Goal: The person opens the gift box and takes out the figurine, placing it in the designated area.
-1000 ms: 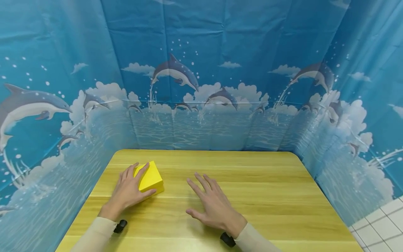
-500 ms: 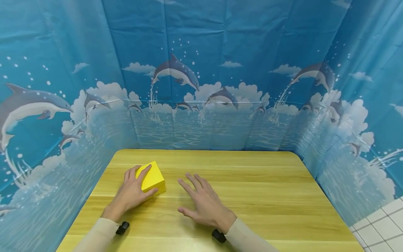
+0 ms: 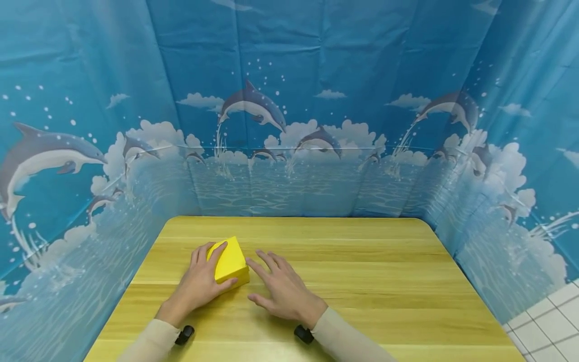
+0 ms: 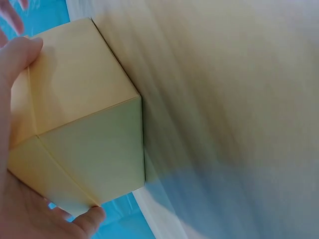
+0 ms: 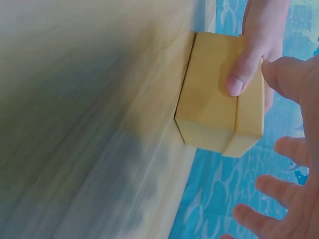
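Note:
A yellow lidded box [image 3: 232, 259] sits on the wooden table, left of the middle. My left hand [image 3: 196, 281] grips it from the left, thumb on the near side and fingers over the top and far edge. In the left wrist view, a seam runs round the box [image 4: 94, 114] between lid and body, and the thumb [image 4: 27, 52] lies across it. My right hand [image 3: 287, 296] is just right of the box, fingers spread and holding nothing. The right wrist view has its fingers [image 5: 271, 191] apart beside the box [image 5: 209, 84].
The wooden table [image 3: 362, 281] has rounded far corners. A blue curtain [image 3: 289, 186] printed with dolphins and waves surrounds its back and sides. White floor tiles [image 3: 543, 322] show at the lower right.
My left hand has slid the yellow box a little to the right and nearer. My right hand has moved left, closing the gap to the box.

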The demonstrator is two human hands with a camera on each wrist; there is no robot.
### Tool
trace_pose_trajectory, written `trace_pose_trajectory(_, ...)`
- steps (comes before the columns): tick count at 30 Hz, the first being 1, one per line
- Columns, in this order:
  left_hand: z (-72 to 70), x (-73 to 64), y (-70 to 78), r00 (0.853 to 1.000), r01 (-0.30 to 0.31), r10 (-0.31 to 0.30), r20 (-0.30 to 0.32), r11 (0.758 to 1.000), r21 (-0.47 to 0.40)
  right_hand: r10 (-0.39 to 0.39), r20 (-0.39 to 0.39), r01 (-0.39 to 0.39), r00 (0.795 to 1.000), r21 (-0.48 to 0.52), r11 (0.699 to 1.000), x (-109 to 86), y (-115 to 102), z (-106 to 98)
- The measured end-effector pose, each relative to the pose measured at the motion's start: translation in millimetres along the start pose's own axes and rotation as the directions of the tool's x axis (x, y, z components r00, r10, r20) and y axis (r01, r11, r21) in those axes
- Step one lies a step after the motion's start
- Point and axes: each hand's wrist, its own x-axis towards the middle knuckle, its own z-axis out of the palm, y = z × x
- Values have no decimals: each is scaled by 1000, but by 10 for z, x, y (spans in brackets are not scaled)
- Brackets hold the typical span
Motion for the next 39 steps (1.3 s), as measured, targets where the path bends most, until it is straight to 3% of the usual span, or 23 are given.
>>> trace_pose_trajectory(7,73,-38,159,999,-50,50,0,999,-9,-33,-19,33,999,-14,999,78,11,51)
trace_pose_trajectory(15,148,-21,322,994,-97,98,45,995,-17,-36,10,37,999,-52,998,93,84,42)
trace_pose_trajectory(21,175,-35,412,989,-126,128,80,992,-22,-15,48,12,999,68,998,79,201,-35)
trace_pose_trajectory(28,200,-24,518,974,-167,172,146,985,-42,-1,135,-32,991,239,971,30,384,-155)
trace_pose_trajectory(39,253,-32,697,961,-208,221,168,974,-94,-17,171,-48,985,370,928,-167,559,-179)
